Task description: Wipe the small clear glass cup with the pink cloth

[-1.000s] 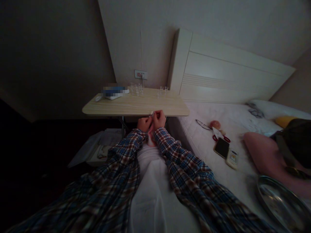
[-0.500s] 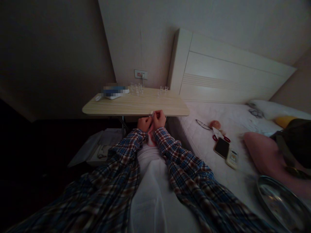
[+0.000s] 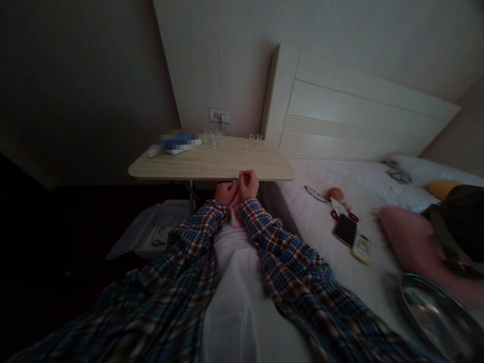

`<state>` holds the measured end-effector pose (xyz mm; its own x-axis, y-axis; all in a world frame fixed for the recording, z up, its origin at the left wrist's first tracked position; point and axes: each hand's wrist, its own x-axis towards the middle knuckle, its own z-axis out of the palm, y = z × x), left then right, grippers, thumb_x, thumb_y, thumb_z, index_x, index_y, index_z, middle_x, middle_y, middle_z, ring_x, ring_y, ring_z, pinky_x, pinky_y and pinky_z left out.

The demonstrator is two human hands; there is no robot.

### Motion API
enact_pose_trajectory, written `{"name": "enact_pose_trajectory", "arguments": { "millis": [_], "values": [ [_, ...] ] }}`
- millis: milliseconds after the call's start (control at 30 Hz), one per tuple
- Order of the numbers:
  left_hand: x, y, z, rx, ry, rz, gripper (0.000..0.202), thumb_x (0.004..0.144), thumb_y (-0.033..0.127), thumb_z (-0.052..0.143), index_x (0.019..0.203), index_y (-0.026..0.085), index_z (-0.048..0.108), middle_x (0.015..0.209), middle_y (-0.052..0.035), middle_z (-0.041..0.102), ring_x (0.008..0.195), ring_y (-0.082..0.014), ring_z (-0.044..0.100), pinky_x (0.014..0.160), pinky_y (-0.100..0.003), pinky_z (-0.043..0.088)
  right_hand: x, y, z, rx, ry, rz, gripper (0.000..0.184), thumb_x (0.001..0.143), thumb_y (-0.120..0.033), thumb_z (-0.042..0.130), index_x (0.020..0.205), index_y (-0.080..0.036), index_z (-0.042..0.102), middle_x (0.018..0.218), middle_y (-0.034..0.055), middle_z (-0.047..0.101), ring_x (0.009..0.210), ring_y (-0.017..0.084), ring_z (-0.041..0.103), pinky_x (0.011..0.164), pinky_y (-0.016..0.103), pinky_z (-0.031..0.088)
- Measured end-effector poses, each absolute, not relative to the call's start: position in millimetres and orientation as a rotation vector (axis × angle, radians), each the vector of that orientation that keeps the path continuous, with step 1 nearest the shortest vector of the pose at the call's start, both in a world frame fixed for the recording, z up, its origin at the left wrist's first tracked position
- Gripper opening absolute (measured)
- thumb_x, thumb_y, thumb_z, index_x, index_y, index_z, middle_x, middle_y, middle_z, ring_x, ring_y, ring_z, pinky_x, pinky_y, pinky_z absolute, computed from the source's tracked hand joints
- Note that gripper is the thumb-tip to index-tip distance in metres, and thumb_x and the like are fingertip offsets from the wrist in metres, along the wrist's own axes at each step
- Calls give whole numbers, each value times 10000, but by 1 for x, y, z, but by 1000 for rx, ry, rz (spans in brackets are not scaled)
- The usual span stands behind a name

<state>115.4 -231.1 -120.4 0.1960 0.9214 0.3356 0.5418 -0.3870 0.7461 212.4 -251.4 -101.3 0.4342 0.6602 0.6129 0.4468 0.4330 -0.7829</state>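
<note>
Just off the front edge of the small folding table [image 3: 181, 169], my two hands meet with their fingers closed. My left hand [image 3: 226, 193] grips what looks like a small clear glass [image 3: 236, 179], mostly hidden by the fingers. My right hand [image 3: 248, 185] pinches a white and pink cloth [image 3: 235, 217] against it, and the cloth hangs down between my wrists. On the table's far side stand several small stemmed clear glasses [image 3: 214, 138], with a smaller group of the same glasses [image 3: 252, 141] to their right.
A blurred-out blue and white pack [image 3: 177, 143] lies at the table's left. On the bed [image 3: 313, 227] are eyeglasses [image 3: 316, 194], red-handled scissors [image 3: 353, 216], a phone [image 3: 345, 230], a pale remote [image 3: 362, 247] and a round metal tray [image 3: 434, 312]. An open box [image 3: 151, 234] is under the table.
My hands stay in nearly the same place. The fingers of my right hand have shifted slightly, and more white cloth shows at the fingertips.
</note>
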Motion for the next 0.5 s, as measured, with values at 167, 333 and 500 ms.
{"name": "enact_pose_trajectory", "arguments": {
  "millis": [167, 333, 500],
  "values": [
    [116, -232, -119, 2014, 1368, 1073, 335, 817, 337, 490, 1070, 119, 521, 1069, -61, 546, 936, -204, 548, 781, -376, 483, 214, -251, -102, -1185, -1186, 166, 179, 788, -323, 398, 808, -184, 508, 720, -13, 529, 654, 101, 471, 657, 229, 398],
    [115, -231, -120, 2013, 1384, 1086, 335, 817, 335, 492, 1073, 120, 519, 1075, -63, 544, 938, -202, 547, 780, -376, 483, 214, -251, -103, -1189, -1183, 167, 187, 788, -328, 399, 813, -182, 513, 714, -14, 528, 647, 102, 467, 643, 228, 396],
    [114, -229, -122, 2014, 1383, 1113, 333, 819, 335, 488, 1075, 123, 518, 1075, -65, 544, 940, -201, 546, 786, -379, 481, 213, -252, -102, -1187, -1179, 173, 193, 788, -335, 406, 809, -178, 515, 704, -18, 526, 633, 97, 462, 631, 222, 389]
  ]
}}
